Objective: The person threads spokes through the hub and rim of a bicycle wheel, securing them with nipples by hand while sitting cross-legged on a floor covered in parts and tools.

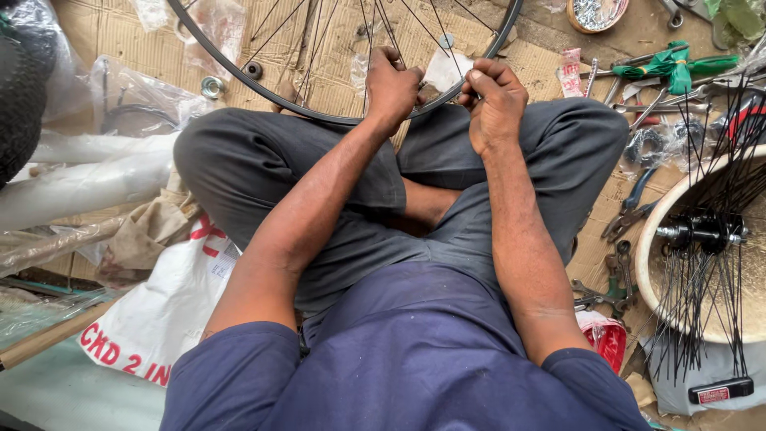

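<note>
While my left hand clamps the thin black metal bicycle wheel rim, my right hand pinches shut just beside it, its contents hidden.

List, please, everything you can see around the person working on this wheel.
bicycle wheel rim: one, black, spoked, over the knees
cardboard sheet: one, brown, under the wheel
hub with loose spokes: one, black, in a white basin, right
pliers: one pair, dark, right floor
small bowl of metal parts: one, top right
printed sack: one, white, lower left
trousers: grey
left hand: at the rim
right hand: at the rim
</note>
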